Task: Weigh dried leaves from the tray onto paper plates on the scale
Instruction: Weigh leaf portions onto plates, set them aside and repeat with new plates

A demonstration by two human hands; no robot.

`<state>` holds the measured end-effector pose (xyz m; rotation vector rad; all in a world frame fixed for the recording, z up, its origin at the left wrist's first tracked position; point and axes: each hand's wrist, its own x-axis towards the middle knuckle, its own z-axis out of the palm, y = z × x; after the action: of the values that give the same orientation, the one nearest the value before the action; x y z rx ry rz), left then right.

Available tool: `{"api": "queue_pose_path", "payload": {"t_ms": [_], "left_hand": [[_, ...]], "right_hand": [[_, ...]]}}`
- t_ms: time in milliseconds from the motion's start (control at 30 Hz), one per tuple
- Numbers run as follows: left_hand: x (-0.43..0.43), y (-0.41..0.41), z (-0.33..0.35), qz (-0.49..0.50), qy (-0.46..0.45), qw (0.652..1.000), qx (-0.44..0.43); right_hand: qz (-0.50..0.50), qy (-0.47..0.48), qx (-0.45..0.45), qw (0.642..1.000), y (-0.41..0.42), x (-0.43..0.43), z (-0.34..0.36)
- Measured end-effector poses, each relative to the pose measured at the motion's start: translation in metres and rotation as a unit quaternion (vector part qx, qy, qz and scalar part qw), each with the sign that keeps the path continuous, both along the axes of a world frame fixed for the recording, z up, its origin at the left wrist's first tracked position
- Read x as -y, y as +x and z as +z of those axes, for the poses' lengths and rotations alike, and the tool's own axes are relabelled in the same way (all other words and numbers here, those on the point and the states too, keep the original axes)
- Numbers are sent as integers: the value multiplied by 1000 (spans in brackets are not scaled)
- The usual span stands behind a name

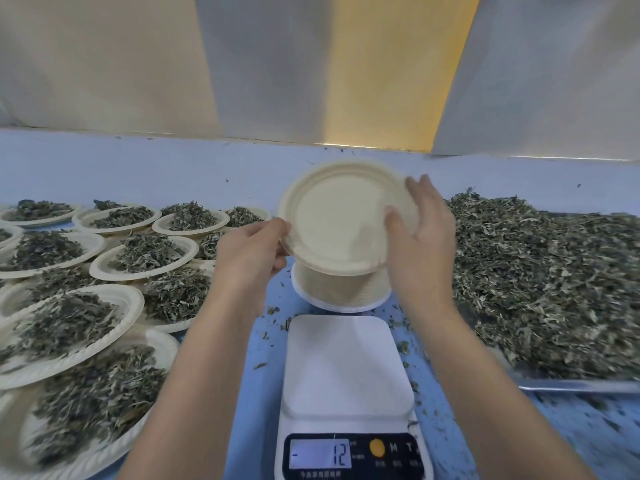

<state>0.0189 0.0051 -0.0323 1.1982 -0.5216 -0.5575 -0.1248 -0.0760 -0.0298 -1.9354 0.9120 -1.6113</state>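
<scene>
- Two hands are occupied with one empty paper plate (339,220), held tilted above the stack of plates (341,289) at frame centre. Its left rim is pinched by the left hand (252,247) and its right edge is gripped by the right hand (420,230), probably to separate it.
- The scale (346,365) is seen bare at lower centre, a minus reading shown.
- Dried leaves (536,278) are heaped on the tray (571,386) at right, within reach; filled plates (69,317) are set at left on the desk (263,344).

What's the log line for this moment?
left hand, right hand: hold empty paper plate | above plate stack | scale: bare, reads -12 | tray: dried leaves
</scene>
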Motion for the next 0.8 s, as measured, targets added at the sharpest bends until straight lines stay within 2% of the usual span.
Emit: {"api": "queue_pose_path", "payload": {"t_ms": [100,200,333,567,700,800], "left_hand": [[-7,-2,3,-43,23,999,16],[-13,-1,0,-43,53,996,52],[-24,4,-4,-16,93,987,133],[-44,25,-9,-148,214,958,124],[-44,29,-19,-167,320,921,149],[-40,28,-23,-180,358,904,152]], "right_hand": [[72,170,128,975,-15,12,7],[76,200,125,969,-23,16,2],[99,247,74,961,-32,13,-12],[165,307,-68,935,-43,19,-31],[152,302,-166,926,-40,22,-42],[125,295,-203,925,-40,26,-49]]}}
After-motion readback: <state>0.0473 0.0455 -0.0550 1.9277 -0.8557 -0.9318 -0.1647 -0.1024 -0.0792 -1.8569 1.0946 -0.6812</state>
